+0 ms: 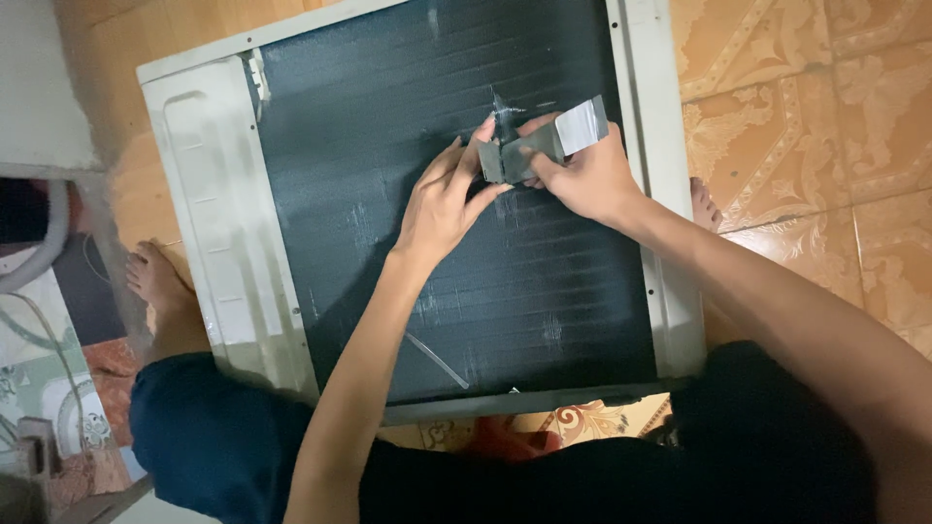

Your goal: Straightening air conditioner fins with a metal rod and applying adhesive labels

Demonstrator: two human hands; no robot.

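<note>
Handling a grey metallic strip (544, 144), likely foil tape or thin sheet, held over the upper middle of a dark finned coil (388, 184). Right hand (582, 175) pinches the strip from the right, thumb and fingers pressed together on it, with the shiny free end sticking out past the knuckles, up and to the right. Left hand (442, 199) meets it from the left, fingertips pinching the strip's near edge; the piece looks creased or folded between the two grips. Just above the pinch there's a torn or bent spot in the fins, pale against the dark. My read: keep the strip taut between both pinches so it doesn't stick or fold onto itself, bring one end down first, then smooth away from that end with flat fingers. Go light, since those fins look easy to crush. Can't tell which face is adhesive, or if any is. Outward from the grip: white metal frame (218, 243) around the coil, rails at left and right. A thin pale sliver (437, 359) lies on the fins below the hands. Bare feet flank the frame, one foot (155, 277) at left on patterned tile floor (806, 116).
</note>
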